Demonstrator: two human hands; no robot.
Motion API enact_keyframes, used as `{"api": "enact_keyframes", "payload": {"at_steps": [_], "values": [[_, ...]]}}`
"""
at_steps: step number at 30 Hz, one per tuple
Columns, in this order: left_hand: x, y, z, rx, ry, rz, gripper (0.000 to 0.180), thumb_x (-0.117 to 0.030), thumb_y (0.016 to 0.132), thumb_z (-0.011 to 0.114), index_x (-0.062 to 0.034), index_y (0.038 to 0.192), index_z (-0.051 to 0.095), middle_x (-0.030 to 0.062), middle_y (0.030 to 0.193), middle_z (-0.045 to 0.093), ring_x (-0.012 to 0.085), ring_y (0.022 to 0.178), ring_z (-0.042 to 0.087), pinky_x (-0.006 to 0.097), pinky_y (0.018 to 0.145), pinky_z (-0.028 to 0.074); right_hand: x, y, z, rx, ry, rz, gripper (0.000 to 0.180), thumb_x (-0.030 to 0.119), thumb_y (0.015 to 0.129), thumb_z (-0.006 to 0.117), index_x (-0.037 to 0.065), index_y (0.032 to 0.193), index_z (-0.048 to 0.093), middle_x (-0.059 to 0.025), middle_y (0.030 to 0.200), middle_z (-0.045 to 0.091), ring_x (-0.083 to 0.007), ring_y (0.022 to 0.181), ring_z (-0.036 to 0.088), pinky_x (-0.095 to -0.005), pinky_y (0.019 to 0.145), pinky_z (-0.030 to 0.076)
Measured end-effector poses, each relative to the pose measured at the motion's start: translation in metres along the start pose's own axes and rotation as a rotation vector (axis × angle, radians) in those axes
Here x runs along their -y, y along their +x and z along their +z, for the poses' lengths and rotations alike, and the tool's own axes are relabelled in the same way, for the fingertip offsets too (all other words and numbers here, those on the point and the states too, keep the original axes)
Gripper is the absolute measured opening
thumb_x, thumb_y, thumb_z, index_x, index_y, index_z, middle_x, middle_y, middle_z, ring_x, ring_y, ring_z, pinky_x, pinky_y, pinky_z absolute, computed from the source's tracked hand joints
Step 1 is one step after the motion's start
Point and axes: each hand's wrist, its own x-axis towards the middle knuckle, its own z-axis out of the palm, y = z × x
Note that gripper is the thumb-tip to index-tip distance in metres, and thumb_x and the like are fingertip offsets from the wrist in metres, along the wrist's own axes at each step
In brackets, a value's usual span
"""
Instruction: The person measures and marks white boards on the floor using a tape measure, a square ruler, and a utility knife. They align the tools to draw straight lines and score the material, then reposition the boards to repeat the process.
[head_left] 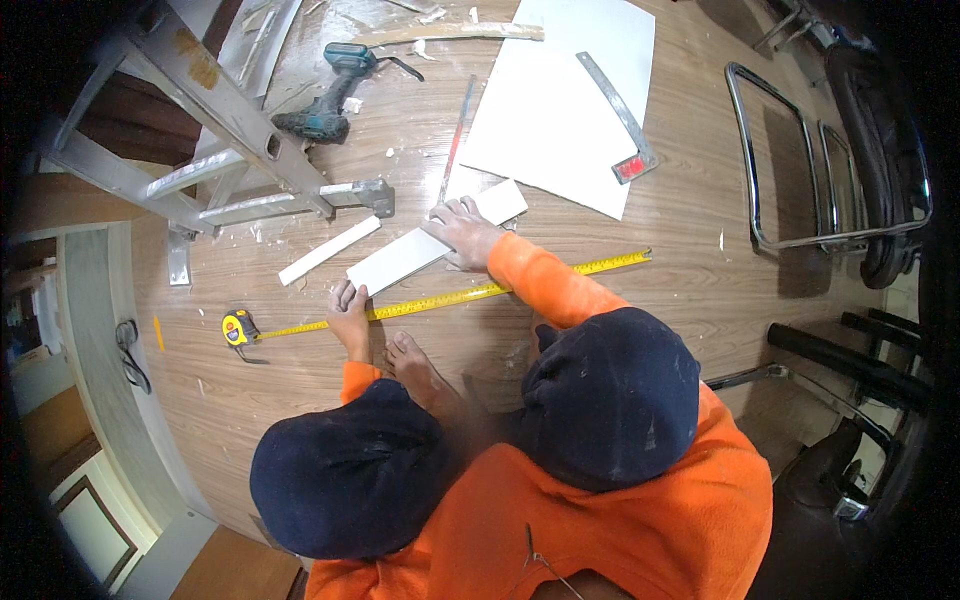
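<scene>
A short white board strip lies at a slant on the wood-look floor in front of me. My left hand has its fingers curled round the strip's near left end. Farther up, my right hand grips the strip across its width, with the fingertips over the far edge. Just on my side of the strip runs the yellow blade of a tape measure, pulled out along the floor. Its yellow and black case rests to the left. A narrower white strip lies beyond my left hand.
A large white sheet lies ahead with a metal square on it. Beside it is a thin red and grey strip. A cordless drill and scraps lie near a stepladder. Chrome-framed chairs stand right.
</scene>
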Motion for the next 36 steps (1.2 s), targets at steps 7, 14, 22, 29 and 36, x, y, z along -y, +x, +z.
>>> {"api": "enact_keyframes", "payload": {"at_steps": [7,14,22,29,36], "values": [[-0.023,-0.014,0.006,-0.016,0.063,-0.028,0.051,-0.003,0.091,0.076,0.0101,0.136,0.056,0.0228,0.125,0.069,0.0227,0.113,0.068,0.031,0.095,0.054,-0.009,-0.004,0.01,-0.045,-0.007,-0.039,0.077,0.016,0.076,0.08,0.011,0.147,0.051,-0.0132,0.146,0.049,-0.0356,0.14,0.04,-0.0606,0.116,0.027],[-0.038,-0.008,-0.002,0.133,0.482,0.203,0.063,-0.016,0.084,0.083,0.0059,0.137,0.057,0.0234,0.124,0.069,0.0348,0.113,0.067,0.038,0.097,0.053,-0.026,-0.016,0.009,-0.051,-0.023,-0.005,0.077,0.021,0.079,0.079,0.012,0.149,0.047,-0.0124,0.149,0.049,-0.0347,0.141,0.04,-0.0613,0.116,0.027],[-0.083,-0.016,0.008,0.386,1.004,0.545,0.083,-0.011,0.071,0.089,-0.0066,0.145,0.053,0.0216,0.151,0.047,0.043,0.139,0.044,0.048,0.113,0.041,-0.031,-0.01,0.007,-0.017,-0.091,-0.039,0.07,0.026,0.086,0.073,0.011,0.149,0.048,-0.0133,0.143,0.053,-0.0326,0.136,0.046,-0.0611,0.111,0.031],[-0.074,0.02,-0.011,0.485,0.92,0.603,0.077,-0.004,0.07,0.085,-0.0098,0.141,0.056,0.0155,0.134,0.059,0.0411,0.122,0.056,0.046,0.106,0.047,-0.024,0.002,0.002,-0.06,-0.083,-0.063,0.067,0.024,0.085,0.076,0.01,0.146,0.05,-0.0122,0.14,0.054,-0.0325,0.138,0.043,-0.0601,0.116,0.028],[-0.062,0.021,-0.045,0.425,0.92,0.558,0.075,0.002,0.07,0.082,-0.0073,0.139,0.055,0.0194,0.134,0.058,0.0425,0.125,0.054,0.046,0.107,0.046,0.011,0.011,0.023,-0.061,0.035,-0.074,0.071,0.024,0.082,0.079,0.01,0.146,0.051,-0.0132,0.139,0.054,-0.0344,0.138,0.044,-0.0615,0.119,0.024]]}}
